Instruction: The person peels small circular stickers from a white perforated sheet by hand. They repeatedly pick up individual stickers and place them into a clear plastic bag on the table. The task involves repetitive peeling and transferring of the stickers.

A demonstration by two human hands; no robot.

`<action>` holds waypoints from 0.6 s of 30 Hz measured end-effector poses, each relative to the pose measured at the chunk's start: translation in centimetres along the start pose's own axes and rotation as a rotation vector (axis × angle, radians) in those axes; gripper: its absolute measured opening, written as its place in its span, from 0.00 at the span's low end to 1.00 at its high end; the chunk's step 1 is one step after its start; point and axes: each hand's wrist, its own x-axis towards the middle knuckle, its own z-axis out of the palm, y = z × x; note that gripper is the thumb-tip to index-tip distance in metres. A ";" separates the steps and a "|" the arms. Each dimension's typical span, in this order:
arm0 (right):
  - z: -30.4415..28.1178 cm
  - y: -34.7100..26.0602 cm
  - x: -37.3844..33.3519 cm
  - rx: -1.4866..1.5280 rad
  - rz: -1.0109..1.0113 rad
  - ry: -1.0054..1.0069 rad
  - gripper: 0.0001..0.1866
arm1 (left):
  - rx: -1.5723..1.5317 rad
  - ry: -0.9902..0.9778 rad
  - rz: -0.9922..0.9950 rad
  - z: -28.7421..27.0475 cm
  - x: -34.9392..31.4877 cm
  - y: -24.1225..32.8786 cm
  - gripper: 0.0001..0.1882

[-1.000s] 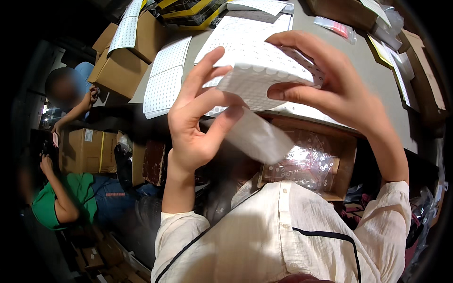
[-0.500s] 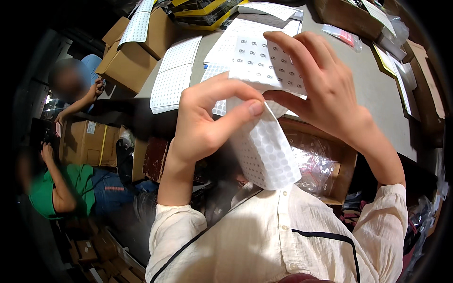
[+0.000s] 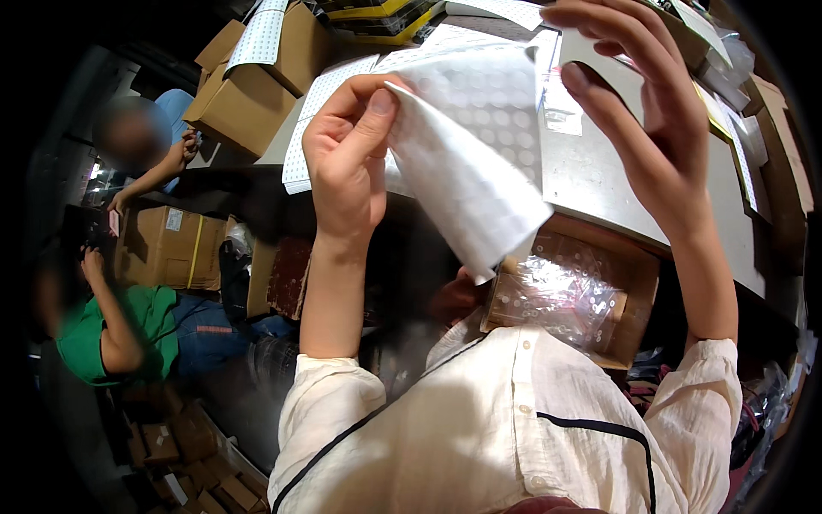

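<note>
A sheet of round stickers (image 3: pixel 492 103) hangs over the table's near edge, folded so that its plain white side (image 3: pixel 462 188) faces up at the front. My left hand (image 3: pixel 351 158) pinches a corner of it between thumb and fingers. Pale rows of dots show on the part behind the fold. To the right of the sheet, my right hand (image 3: pixel 655 107) is raised with thumb and fingers apart, nothing between them. Under the sheet's left side, a stack of printed dot sheets (image 3: pixel 297 163) lies on the grey table (image 3: pixel 599 176).
An open cardboard box (image 3: pixel 634 300) with clear bags of small round pieces (image 3: pixel 556 291) stands below the table edge. Another carton (image 3: pixel 235 111) is at the back left, a dotted sheet (image 3: pixel 257 38) draped over it. Two people work at the left, one in a green shirt (image 3: pixel 145 330).
My right hand has let go of the sheet and moved up and right, opening. My left hand has lifted the sheet's corner up and left, and the sheet has swung to show its plain side.
</note>
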 end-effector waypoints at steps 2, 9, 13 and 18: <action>-0.9 -0.3 -0.3 0.086 -0.048 -0.054 0.17 | -0.219 -0.037 -0.109 -1.4 0.1 -0.4 0.09; -2.1 -3.8 0.4 0.138 0.054 -0.196 0.17 | -0.894 -0.198 -0.366 -3.7 0.7 -3.5 0.11; -2.0 -3.3 0.1 0.157 0.063 -0.218 0.17 | -0.707 -0.171 -0.389 -4.6 0.6 -3.6 0.10; -2.5 -0.9 -0.7 0.330 0.185 -0.137 0.14 | 0.123 -0.038 -0.086 0.7 -1.9 0.4 0.08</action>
